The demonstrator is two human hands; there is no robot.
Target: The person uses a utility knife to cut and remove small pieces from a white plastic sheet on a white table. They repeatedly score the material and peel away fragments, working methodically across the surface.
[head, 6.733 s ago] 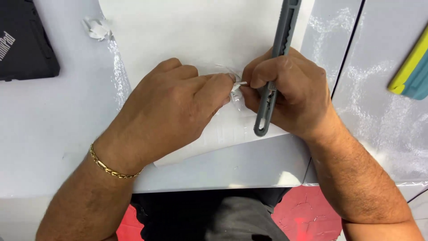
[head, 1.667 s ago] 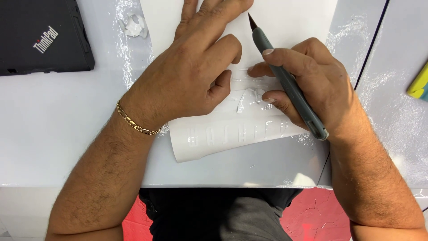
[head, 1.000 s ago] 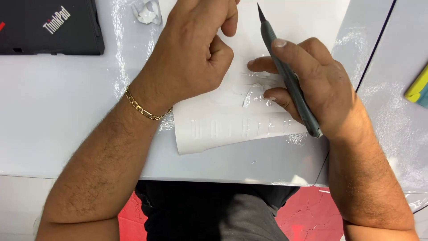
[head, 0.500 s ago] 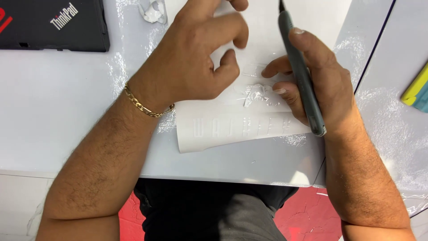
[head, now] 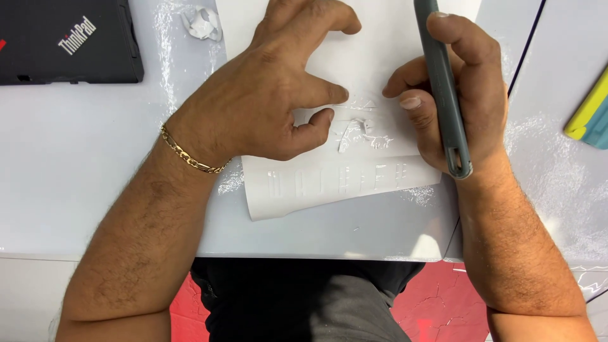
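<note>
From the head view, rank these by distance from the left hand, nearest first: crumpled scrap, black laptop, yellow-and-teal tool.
1. Crumpled scrap, just up-left of the left hand.
2. Black laptop, far left, top corner.
3. Yellow-and-teal tool, far right edge, beyond the right hand.

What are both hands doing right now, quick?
Left hand: holds nothing, fingers spread and pressing down on the white sheet.
Right hand: closed around the grey craft knife, fingertips resting on the sheet.

The left hand (head: 266, 95) has slid down the white sheet (head: 354, 63).
</note>
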